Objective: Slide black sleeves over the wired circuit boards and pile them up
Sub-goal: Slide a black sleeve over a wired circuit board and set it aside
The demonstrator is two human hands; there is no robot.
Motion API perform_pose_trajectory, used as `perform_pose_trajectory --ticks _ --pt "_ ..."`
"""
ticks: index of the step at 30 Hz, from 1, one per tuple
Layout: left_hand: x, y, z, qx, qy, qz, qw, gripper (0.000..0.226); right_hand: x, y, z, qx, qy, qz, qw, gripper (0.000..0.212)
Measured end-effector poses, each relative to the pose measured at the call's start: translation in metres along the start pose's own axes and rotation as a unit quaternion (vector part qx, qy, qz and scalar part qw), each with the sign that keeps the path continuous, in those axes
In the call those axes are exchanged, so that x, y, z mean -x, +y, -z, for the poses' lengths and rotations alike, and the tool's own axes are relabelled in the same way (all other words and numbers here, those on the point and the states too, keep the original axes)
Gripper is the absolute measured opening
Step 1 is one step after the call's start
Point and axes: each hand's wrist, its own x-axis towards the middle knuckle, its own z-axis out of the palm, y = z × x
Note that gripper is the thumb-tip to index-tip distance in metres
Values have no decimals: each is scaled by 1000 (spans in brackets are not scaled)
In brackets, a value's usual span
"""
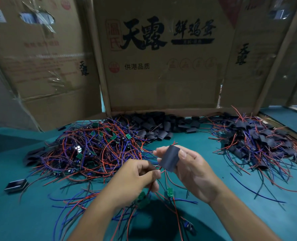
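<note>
Right hand [193, 173] pinching black sleeve [169, 158] above green table [205, 145]; left hand [137, 178] gripping red wires [161, 171]. Bare circuit boards [92, 146] heaped left, sleeved pile [259, 140] right. Carton [161, 66] printed "天露", "鲜鸡蛋", "供港品质".

Printed cardboard boxes [161, 70] behind green table [22, 214]

black sleeve [169, 158]: upright, held midair | bare boards [85, 146]: tangled heap, left | empty sleeves [161, 125]: far middle | sleeved boards [255, 138]: piled right (wires splayed)
</note>
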Motion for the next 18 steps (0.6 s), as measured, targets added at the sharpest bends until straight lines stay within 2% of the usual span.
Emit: perform_pose_trajectory --ticks 3,8,12,16,18 --pt "-1 4 -11 68 14 2 998 11 0 4 -8 5 -1 -4 1000 61" --pt "-3 2 -22 105 61 -13 992 15 2 0 -10 -34 -3 2 999 68" --pt "-3 1 -20 84 69 -14 994 19 3 -9 -8 -71 3 1 997 61" --pt "-3 6 -19 24 89 -65 994 20 0 -10 -5 -90 20 17 996 68" --pt "-3 6 -16 16 99 -61 993 21 -1 -17 2 -122 52 41 990 70"
